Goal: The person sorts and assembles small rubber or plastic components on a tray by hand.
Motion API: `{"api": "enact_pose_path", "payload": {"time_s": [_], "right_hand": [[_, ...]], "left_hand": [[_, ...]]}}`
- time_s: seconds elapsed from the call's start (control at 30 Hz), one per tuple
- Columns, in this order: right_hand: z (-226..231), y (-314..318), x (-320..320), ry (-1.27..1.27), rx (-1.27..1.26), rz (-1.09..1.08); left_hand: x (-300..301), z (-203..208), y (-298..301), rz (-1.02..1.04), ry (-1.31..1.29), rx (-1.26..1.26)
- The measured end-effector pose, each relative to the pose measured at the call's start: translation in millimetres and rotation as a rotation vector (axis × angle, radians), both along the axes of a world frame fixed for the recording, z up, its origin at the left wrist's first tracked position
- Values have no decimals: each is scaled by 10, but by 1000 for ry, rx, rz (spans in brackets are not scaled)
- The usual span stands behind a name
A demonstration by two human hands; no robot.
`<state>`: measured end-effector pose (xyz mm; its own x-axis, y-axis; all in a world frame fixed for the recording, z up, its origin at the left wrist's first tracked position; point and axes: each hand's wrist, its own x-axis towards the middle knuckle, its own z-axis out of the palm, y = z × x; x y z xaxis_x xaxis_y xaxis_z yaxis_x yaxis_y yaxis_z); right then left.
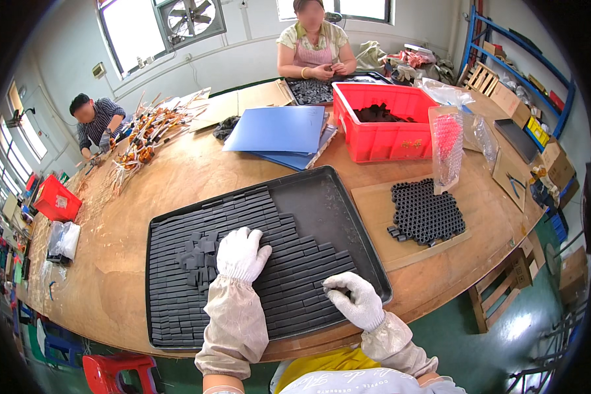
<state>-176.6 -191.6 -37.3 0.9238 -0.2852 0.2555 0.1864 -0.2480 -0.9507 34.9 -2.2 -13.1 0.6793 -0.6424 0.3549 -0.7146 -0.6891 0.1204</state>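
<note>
While the left hand (241, 255) lay flat, fingers spread, on dark blocks (289, 276) in the black tray (322, 197), the right hand (353, 299), at four o'clock, pinched one block.

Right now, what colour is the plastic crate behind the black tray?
The crate is red, seen best in the head view.

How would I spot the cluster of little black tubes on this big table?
Start at the large round wooden table and find the red plastic crate on its far side. Nearer than it, right of the black tray, a cardboard sheet holds short black tubes. Unlike the tray's flat bars, they stand upright, honeycomb-packed.
</note>
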Motion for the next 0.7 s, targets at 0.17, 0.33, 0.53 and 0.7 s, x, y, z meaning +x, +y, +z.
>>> {"api": "enact_pose_path", "payload": {"time_s": [0.17,0.33,0.53,0.7], "right_hand": [[33,11,3,0,-12,-2],[42,22,-4,-28,-53,-26],[113,27,-16,-57,-126,-61],[120,36,-22,-77,-154,-37]], "left_hand": [[4,5,12,-10,-1,-4],[4,2,2,-14,1,-2],[-8,9,-26,-9,-32,-59],[-38,227,34,20,15,-277]]}}
